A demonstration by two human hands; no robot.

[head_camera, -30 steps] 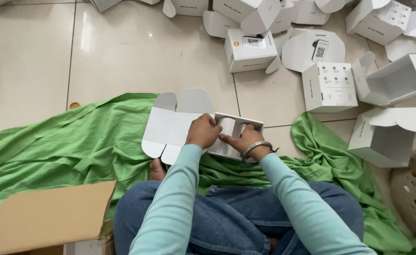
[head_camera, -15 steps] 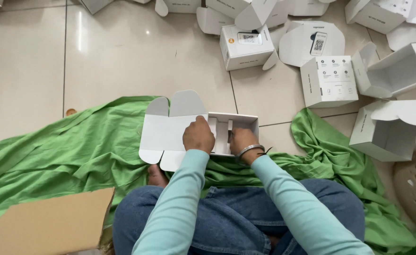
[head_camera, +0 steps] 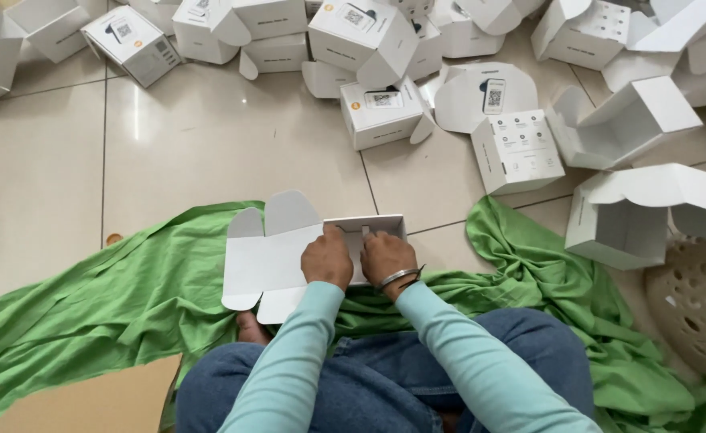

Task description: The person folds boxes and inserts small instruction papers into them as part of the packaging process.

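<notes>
A white cardboard box lies open on the green cloth in front of my knees, its rounded lid flaps spread to the left. My left hand and my right hand sit side by side at the box's open compartment, fingers pressed down onto a white insert inside it. A metal bangle rings my right wrist. Both hands cover most of the insert, so its shape is hidden.
Many white folded boxes and open ones litter the tiled floor at the back and right. A perforated beige basket stands at the right edge. A brown cardboard flap lies at the lower left.
My hands have drawn closer together over the box's compartment and pushed the insert down. The view has tilted so more boxes show at the top.
</notes>
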